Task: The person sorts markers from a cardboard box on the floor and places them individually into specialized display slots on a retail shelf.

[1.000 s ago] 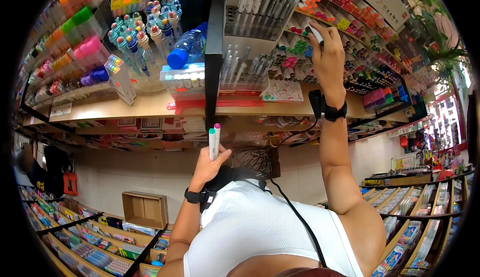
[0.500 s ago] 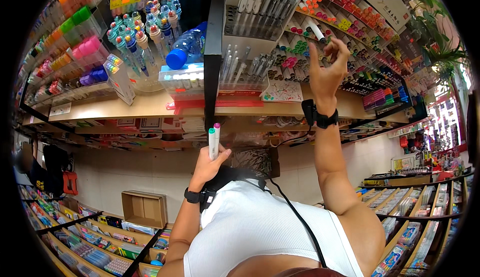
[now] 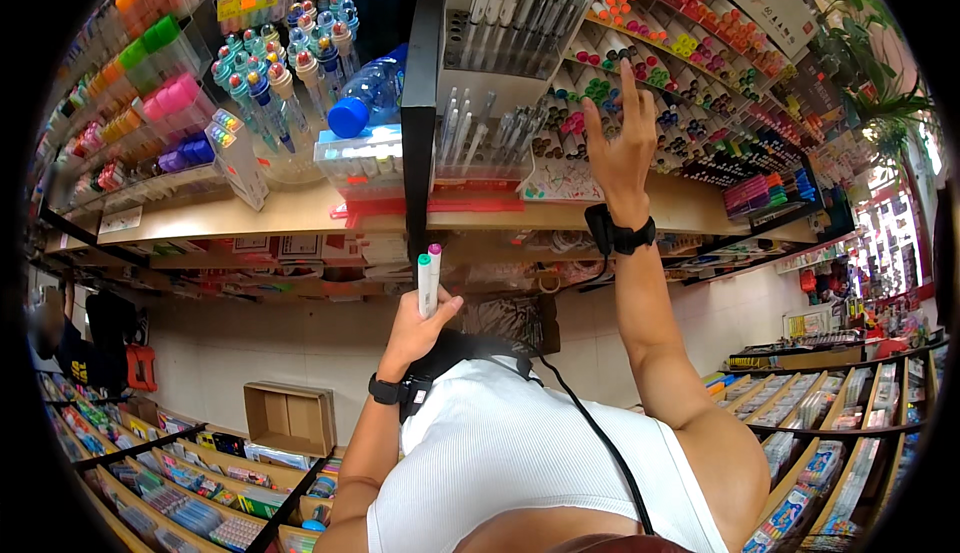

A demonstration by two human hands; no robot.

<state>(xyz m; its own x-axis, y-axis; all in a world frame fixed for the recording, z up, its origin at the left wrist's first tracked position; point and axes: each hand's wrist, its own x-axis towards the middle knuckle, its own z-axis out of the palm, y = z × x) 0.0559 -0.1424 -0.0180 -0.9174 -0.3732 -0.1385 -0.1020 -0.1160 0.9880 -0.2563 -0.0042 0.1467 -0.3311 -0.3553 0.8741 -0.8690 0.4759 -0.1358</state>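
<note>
My left hand (image 3: 415, 331) is closed around two white markers, held upright in front of my body. One marker (image 3: 425, 288) has a green end, and the other (image 3: 434, 263) ends in purple. My right hand (image 3: 622, 148) reaches up to a slanted rack of markers (image 3: 680, 48), fingers apart and index finger stretched out. That fingertip is at or close to the dark end of a marker among the rows; whether it touches cannot be made out. Nothing shows in the right hand's grasp. Green-ended markers (image 3: 598, 88) lie just left of its fingers.
Left of the rack stand clear holders of pens (image 3: 520, 18). A black shelf post (image 3: 419, 153) divides the display. Beyond it are a blue-capped bottle (image 3: 350, 116) and a cluster of pens (image 3: 265, 83). An open cardboard box (image 3: 290, 418) sits on the floor behind me.
A white marker that stuck out of the rack by my right fingers no longer protrudes as before. My right hand has shifted slightly left, its index finger extending. The left hand stays put.
</note>
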